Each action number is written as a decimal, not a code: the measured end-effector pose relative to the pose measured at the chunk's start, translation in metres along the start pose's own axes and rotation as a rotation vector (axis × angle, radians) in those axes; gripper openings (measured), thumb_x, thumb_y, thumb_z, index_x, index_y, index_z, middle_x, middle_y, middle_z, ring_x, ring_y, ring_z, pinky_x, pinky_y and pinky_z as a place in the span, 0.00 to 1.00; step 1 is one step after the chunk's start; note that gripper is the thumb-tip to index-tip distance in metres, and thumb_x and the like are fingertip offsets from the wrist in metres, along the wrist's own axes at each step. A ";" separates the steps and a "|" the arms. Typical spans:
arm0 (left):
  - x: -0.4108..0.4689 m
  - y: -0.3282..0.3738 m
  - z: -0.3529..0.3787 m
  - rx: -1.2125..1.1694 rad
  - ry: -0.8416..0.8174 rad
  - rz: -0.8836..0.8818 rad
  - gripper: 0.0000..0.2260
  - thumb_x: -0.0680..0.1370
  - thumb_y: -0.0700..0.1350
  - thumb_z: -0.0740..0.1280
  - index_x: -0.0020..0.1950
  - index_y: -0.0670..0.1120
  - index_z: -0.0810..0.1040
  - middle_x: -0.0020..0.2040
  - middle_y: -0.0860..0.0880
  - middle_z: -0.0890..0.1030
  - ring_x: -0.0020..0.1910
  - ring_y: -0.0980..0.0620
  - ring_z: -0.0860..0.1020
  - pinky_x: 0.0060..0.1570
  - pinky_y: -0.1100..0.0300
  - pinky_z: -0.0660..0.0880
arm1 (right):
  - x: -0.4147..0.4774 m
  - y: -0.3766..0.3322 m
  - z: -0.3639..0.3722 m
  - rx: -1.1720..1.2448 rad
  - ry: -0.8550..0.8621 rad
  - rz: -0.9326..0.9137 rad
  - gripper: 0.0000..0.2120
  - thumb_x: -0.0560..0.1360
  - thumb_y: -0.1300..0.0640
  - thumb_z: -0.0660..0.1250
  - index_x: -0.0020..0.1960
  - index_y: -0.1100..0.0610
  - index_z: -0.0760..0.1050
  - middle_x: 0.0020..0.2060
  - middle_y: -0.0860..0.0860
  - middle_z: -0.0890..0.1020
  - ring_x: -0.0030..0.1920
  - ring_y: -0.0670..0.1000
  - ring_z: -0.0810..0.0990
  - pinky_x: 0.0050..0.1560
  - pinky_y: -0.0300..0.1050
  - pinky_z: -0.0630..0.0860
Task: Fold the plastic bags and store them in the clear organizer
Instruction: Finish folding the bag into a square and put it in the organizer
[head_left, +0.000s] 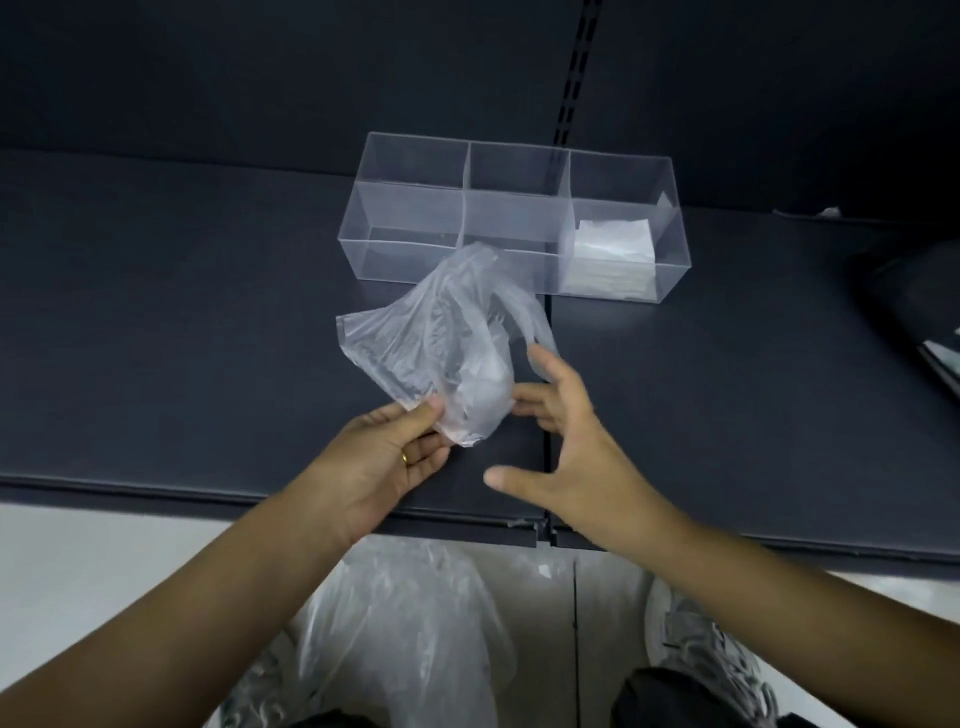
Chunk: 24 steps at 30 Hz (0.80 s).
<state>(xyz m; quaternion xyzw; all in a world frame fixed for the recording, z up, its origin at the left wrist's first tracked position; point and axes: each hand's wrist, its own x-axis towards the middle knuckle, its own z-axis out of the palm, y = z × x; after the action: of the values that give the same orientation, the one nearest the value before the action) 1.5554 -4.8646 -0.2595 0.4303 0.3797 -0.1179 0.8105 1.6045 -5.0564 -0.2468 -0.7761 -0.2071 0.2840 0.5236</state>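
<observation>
Two hands up over the dark shelf (182, 312), and only one of them actually has hold of anything. Your left hand (387, 457) is pinching the clear plastic bag (441, 338) at its lower corner, thumb on top and fingers curled underneath, with a gold ring (404, 458) showing on one finger. Your right hand (576, 441) is wide open, fingers spread and thumb stuck out toward you. Its fingertips sit right up against the bag's right side, by one of the handle loops. Whether they're really touching the plastic I can't tell, it's too see-through there.

The bag itself is a crumpled mess, not flat at all, bunched up and fanning out to the left from your pinch. It hangs between you and the clear organizer (410, 208), and its top edge overlaps the front wall of the middle compartment from this angle.

That organizer sits further back on the shelf, a long box split into three compartments side by side. The right compartment has a neat stack of folded bags (615, 254) in it, square and whitish.

Down below the shelf's front edge, between your forearms, there's a loose pile of more bags (405, 623) on the floor, and a grey shoe (691, 639) just to the right of it.
</observation>
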 end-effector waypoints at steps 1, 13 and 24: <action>0.001 0.000 0.001 0.002 0.009 0.001 0.03 0.65 0.46 0.73 0.35 0.48 0.85 0.41 0.48 0.85 0.36 0.55 0.82 0.31 0.65 0.77 | 0.005 0.000 0.000 0.003 0.042 -0.001 0.45 0.68 0.57 0.77 0.74 0.41 0.52 0.60 0.38 0.74 0.62 0.36 0.72 0.62 0.29 0.65; -0.002 0.007 0.004 0.063 0.000 0.065 0.09 0.64 0.51 0.73 0.38 0.47 0.81 0.32 0.50 0.79 0.28 0.58 0.74 0.28 0.68 0.72 | 0.030 -0.011 -0.024 0.002 0.046 -0.081 0.04 0.73 0.61 0.72 0.45 0.55 0.79 0.50 0.54 0.75 0.51 0.47 0.77 0.55 0.34 0.71; 0.011 0.045 -0.055 0.100 0.216 0.124 0.07 0.71 0.51 0.70 0.44 0.50 0.79 0.35 0.55 0.84 0.31 0.60 0.81 0.29 0.65 0.76 | 0.004 0.024 -0.122 0.005 -0.014 0.133 0.11 0.71 0.53 0.68 0.39 0.61 0.74 0.45 0.56 0.77 0.47 0.51 0.74 0.54 0.44 0.68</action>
<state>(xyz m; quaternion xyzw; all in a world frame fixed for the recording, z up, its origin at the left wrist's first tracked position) 1.5582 -4.7925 -0.2591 0.5029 0.4311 -0.0391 0.7481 1.6885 -5.1473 -0.2352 -0.7849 -0.1579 0.3242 0.5039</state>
